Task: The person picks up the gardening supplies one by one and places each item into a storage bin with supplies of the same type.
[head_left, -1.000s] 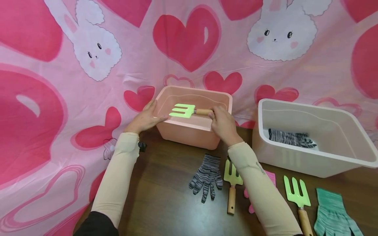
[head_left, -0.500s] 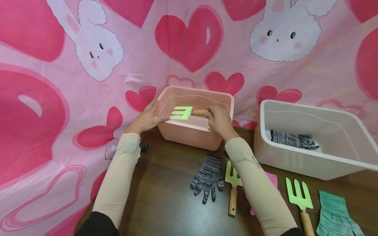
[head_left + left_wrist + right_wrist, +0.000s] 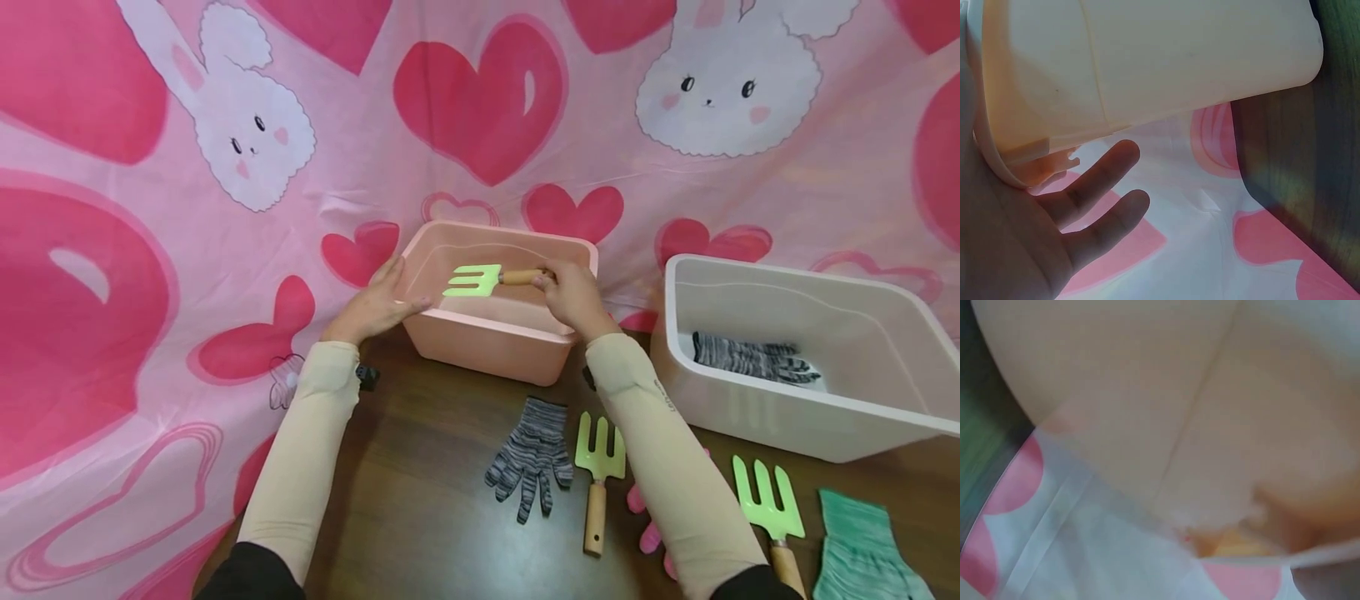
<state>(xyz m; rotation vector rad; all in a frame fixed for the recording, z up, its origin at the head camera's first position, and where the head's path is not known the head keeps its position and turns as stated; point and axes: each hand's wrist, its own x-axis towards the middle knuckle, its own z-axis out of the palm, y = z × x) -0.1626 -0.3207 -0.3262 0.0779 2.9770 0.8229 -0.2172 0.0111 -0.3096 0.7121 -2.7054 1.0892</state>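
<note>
My right hand [image 3: 574,293] grips the wooden handle of a light green three-pronged garden hand fork [image 3: 476,280]. The fork lies level over the mouth of the pink bin [image 3: 480,350], prongs pointing left. My left hand [image 3: 371,305] rests at the bin's left front corner, thumb along the rim and fingers against the outer left side. In the left wrist view, two fairly straight fingers [image 3: 1100,178] reach past the bin's wall. The right wrist view is blurred and shows mostly bin wall; the fork hardly shows there.
A larger white bin [image 3: 765,408] at right holds a grey striped glove [image 3: 750,358]. On the dark table lie another grey glove [image 3: 531,454], two more forks [image 3: 600,458] [image 3: 768,504], a green glove [image 3: 862,542] and a pink glove [image 3: 649,537], partly hidden by my right sleeve.
The right hand and fork dip slightly leftward, then shift back right and a little up. The left hand stays at the bin corner. The whole view drifts slightly.
</note>
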